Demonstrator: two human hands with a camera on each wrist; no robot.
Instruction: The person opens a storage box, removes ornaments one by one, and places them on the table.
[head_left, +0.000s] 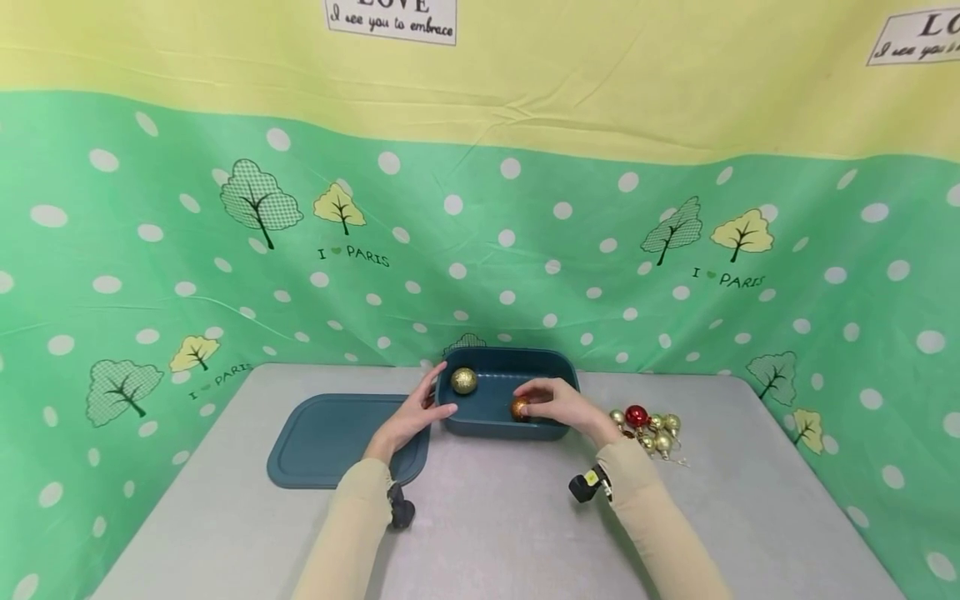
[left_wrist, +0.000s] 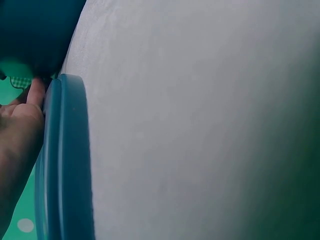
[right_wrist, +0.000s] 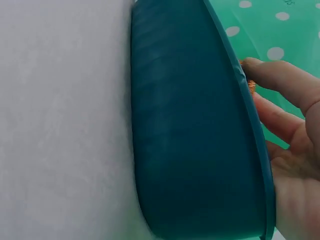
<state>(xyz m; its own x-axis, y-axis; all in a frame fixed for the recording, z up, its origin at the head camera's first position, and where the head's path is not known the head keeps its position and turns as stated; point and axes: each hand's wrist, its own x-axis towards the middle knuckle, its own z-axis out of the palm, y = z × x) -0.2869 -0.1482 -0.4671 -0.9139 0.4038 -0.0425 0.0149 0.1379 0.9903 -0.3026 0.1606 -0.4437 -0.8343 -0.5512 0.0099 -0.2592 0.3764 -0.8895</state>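
A dark blue rectangular box stands at the back of the table. In its left end lies a gold glittery bauble. My right hand reaches over the box's right side and pinches an orange glittery bauble low inside, near the front wall. The right wrist view shows only a sliver of that orange bauble above the rim, between fingers and thumb. At the box's left end, my left hand touches the side with extended fingers and thumb spread apart. In the left wrist view, the box partly hides its fingertips.
Left of the box lies a flat blue lid, partly under the left forearm. Several small baubles, gold ones and a shiny red one, are heaped right of the box beside the right wrist. A polka-dot curtain hangs close behind.
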